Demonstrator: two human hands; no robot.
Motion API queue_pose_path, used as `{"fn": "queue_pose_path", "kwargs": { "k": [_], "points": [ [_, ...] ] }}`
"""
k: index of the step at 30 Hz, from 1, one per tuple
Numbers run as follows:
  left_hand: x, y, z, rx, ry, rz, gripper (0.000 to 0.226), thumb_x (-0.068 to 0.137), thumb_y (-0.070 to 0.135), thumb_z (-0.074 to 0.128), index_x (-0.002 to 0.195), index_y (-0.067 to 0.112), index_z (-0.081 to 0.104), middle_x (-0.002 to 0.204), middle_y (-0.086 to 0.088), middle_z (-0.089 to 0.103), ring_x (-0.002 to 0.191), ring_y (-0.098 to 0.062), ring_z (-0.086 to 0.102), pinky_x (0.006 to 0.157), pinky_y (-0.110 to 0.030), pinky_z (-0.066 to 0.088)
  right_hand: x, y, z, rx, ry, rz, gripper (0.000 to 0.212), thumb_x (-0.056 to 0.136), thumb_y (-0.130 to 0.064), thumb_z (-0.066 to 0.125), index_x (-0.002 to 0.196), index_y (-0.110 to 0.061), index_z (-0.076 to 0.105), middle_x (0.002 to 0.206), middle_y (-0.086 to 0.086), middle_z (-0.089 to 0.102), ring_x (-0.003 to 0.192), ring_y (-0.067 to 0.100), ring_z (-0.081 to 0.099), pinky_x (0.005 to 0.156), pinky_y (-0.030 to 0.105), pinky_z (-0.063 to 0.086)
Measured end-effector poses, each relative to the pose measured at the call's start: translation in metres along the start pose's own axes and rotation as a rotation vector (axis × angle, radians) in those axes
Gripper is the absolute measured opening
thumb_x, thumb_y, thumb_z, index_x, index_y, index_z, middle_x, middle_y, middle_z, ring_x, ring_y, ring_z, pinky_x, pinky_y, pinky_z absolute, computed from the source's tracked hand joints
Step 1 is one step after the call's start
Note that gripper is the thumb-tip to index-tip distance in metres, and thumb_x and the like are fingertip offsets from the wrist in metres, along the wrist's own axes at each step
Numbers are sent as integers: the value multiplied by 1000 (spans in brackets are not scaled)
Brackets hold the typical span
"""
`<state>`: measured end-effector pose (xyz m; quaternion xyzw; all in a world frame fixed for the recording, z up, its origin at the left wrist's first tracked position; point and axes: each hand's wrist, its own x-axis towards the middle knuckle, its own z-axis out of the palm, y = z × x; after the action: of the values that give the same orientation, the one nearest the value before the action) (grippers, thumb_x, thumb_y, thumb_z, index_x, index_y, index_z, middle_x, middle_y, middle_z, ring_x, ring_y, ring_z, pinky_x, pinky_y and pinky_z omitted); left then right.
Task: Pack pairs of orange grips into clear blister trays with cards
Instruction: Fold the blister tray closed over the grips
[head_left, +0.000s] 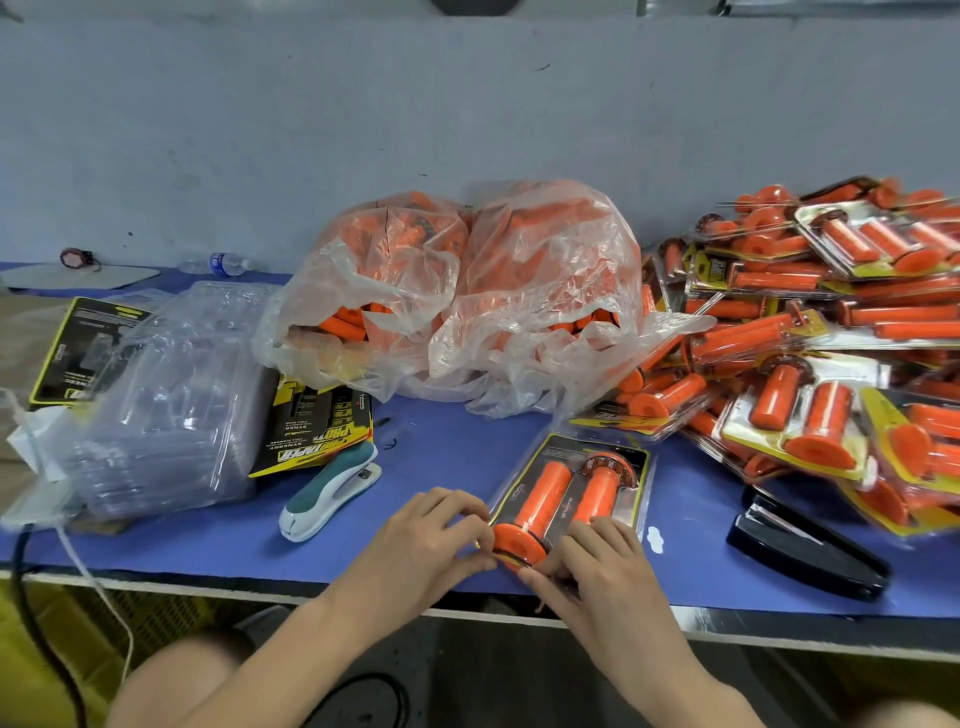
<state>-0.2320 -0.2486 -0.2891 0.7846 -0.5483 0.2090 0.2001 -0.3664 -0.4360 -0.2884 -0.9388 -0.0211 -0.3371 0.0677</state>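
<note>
far left of the pack sits a stack of clear trays (171, 395). closer to the pack is a sheaf of black and yellow cards (322, 421), with a white stapler (330, 491) just in front of them. behind the pack slump two bags (457, 296) of loose orange pieces.

my left hand (431, 540) pinches the pack's near left corner, fingers curled on the rim. the pack (576, 488) lies flat on the blue worktop (457, 452) close to its front edge, with a card inside and two orange grips (537, 493) seated side by side. my right hand (597, 566) is curled over the pack's near right end, fingertips nipping the rim.

right of the pack lies a black stapler (810, 551), and past it a pile (810, 353) of finished packs.

i judge this to be the closing step, squeezing the clear halves shut. next i'd free one hand for a stapler while the other keeps the rim aligned, then the pack goes on the pile.
</note>
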Motion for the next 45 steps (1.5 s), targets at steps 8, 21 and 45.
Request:
{"fn": "queue_pose_path", "kwargs": {
  "k": [8, 21, 45],
  "points": [
    [-21, 2, -14, 91, -15, 38, 21, 96, 50, 48, 94, 31, 57, 118, 12, 54, 109, -7, 49, 86, -17, 42, -3, 16, 10, -8, 77, -254, 24, 93, -46, 53, 85, -27, 65, 85, -11, 61, 81, 12, 57, 92, 32, 44],
    [7, -12, 12, 124, 31, 95, 6, 92, 28, 64, 93, 29, 59, 95, 12, 58, 87, -10, 57, 89, -26, 41, 3, 36, 14, -86, 30, -176, 37, 64, -5, 86, 81, -29, 63, 92, -10, 62, 82, 17, 57, 84, 30, 39],
    [-17, -72, -35, 354, -18, -878, 50, 83, 41, 74, 110, 3, 56, 103, -17, 57, 89, -42, 62, 67, -47, 49, 15, 67, 30, 193, -96, -64, 20, 95, -53, 52, 102, -41, 65, 131, -11, 52, 123, 17, 45, 100, 40, 47]
  ]
}}
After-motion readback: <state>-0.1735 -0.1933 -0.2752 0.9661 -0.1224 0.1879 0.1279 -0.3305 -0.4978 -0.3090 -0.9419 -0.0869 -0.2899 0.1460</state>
